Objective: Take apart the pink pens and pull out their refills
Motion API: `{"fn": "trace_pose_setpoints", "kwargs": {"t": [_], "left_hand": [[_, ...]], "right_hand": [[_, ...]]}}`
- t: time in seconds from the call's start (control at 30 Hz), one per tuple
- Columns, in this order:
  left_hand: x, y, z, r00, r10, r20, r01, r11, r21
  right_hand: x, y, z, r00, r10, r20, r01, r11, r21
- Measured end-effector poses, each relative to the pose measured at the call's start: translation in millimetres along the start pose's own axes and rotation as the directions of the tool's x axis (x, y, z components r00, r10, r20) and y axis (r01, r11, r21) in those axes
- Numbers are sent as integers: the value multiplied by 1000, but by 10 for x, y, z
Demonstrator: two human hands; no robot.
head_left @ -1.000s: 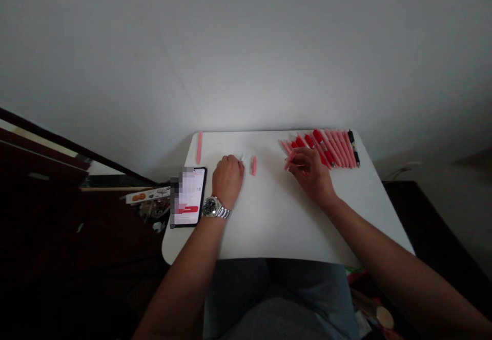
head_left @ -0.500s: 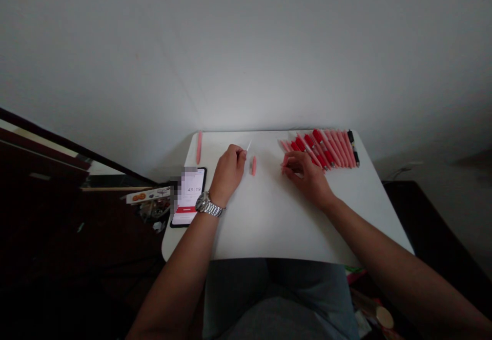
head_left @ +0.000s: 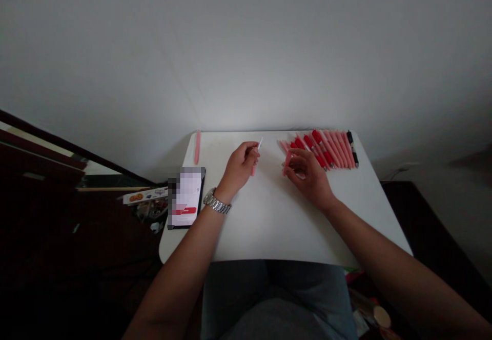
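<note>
My left hand, with a metal watch on its wrist, pinches a thin white pen refill that sticks up past the fingertips. Under those fingers shows the lower end of a short pink pen part; whether they also grip it I cannot tell. Between thumb and fingers, my right hand holds a pink pen barrel piece, tilted nearly upright. Just behind the right hand lies a row of several pink and red pens, partly covered by its fingers.
The white table stands against a grey wall. A single pink pen lies at its back left, with a phone in front of it. A black pen ends the row on the right.
My left hand has moved right with the refill and now covers most of the short pink part on the table. My right hand has barely moved; its pink piece shows more.
</note>
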State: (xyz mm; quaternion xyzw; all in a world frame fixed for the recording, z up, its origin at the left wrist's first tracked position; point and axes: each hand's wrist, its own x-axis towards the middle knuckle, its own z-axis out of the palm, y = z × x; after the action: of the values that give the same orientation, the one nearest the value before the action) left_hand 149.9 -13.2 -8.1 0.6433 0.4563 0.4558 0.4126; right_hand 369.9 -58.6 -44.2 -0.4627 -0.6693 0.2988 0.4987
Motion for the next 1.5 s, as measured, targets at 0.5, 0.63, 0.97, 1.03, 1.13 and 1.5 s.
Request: {"fn": "trace_pose_setpoints", "kwargs": {"t": [0.5,0.63,0.97,1.03,1.13,1.5], "left_hand": [[-63,-115,88,997,-66,-51,42,927,-372],[-89,-92,102,993,-97,-73,52,884,-465],[-144,-4,104,987,-102,-125,17,834,-551],[-150,-4,95,983,-109,-144,14,839,-544],[-155,-20,82,979,-120,-165,13,844,-537],[-172,-56,101,979,-107,-172,-13,813,-583]], "right_hand": [[18,-90,-14,999,-42,18,43,998,-40],[21,-94,-20,997,-71,32,74,994,-87],[13,-123,-43,991,-104,83,119,973,-200],[12,-126,-52,990,-109,90,126,969,-214],[11,-130,-62,988,-109,105,130,966,-224],[22,-178,-57,980,-116,160,159,944,-289]]}}
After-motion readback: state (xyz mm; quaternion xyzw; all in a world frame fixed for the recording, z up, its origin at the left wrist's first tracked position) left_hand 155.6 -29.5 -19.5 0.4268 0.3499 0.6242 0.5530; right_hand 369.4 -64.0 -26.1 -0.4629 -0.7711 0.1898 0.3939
